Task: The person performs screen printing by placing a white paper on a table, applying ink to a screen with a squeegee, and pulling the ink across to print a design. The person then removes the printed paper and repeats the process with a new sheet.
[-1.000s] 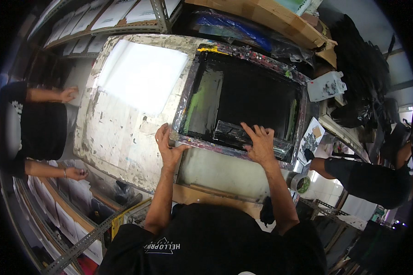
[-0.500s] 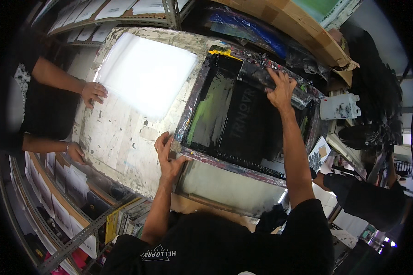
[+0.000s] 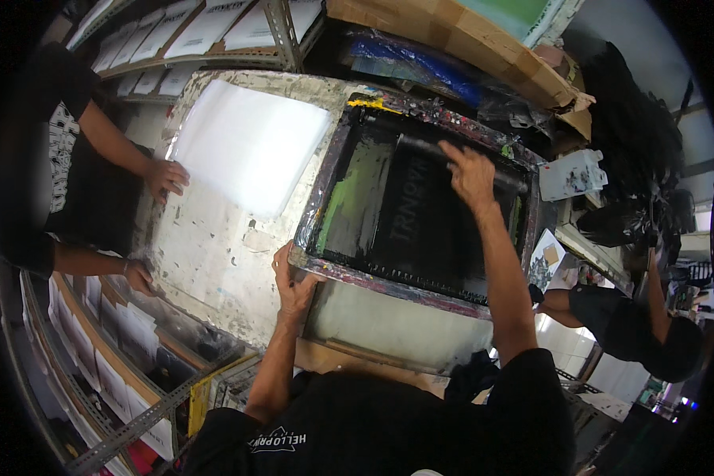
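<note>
A screen printing frame, smeared with dried ink, lies on the worktable, its mesh coated in black ink with faint lettering. My left hand grips its near left corner, thumb along the near rail. Over the far part of the mesh is my right hand, fingers stretched and apart. A dark squeegee rests by the far rail, partly behind that hand; its right end blends into the black ink. Left of the frame, a translucent white sheet or bag lies flat on the table.
Across the left edge, a co-worker's hand touches the table by the white sheet; another hand holds the table edge. Racks of printed white bags flank the left. A white jug, cardboard and another person are right and beyond.
My right hand has loosened from the squeegee, its fingers now stretched out. The squeegee sits closer against the far rail. My left hand stays on the corner. The whole view has shifted slightly.
</note>
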`<state>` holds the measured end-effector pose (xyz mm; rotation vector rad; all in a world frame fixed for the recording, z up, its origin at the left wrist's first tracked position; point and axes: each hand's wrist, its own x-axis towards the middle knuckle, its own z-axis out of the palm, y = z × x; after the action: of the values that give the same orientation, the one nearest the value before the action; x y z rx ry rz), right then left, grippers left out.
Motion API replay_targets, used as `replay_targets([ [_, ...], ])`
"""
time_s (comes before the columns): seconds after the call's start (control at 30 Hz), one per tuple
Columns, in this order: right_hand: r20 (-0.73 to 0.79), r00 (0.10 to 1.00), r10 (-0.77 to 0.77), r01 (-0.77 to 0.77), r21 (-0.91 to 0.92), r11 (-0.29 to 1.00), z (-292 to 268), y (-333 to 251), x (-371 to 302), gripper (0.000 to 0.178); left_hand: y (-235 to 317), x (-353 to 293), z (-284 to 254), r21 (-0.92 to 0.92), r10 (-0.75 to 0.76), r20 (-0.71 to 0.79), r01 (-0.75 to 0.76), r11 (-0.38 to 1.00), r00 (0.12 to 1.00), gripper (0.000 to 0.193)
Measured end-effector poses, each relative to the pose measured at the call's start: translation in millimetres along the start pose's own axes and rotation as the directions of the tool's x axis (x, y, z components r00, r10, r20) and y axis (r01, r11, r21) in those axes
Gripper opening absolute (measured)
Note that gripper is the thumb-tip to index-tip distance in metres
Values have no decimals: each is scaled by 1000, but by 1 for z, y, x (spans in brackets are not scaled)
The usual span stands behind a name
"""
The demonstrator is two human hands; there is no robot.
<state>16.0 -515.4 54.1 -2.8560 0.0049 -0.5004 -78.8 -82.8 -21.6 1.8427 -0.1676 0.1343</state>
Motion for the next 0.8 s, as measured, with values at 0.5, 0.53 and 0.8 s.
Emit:
replay_targets([
  [0.5,-204,962,-181,170,-71,983,-197,-130,-89,71,158,83,38,-295,114,-342,-221,929,933,81],
  [0.53,-233,955,-186,170,-89,981,-207,-125,-72,71,161,92,42,-352,99,-347,-228,908,933,72],
  [0.8,-282,942,-180,188,0,982,-259,-85,42,56,61,42,107,700,23,88,-78,709,996,41],
])
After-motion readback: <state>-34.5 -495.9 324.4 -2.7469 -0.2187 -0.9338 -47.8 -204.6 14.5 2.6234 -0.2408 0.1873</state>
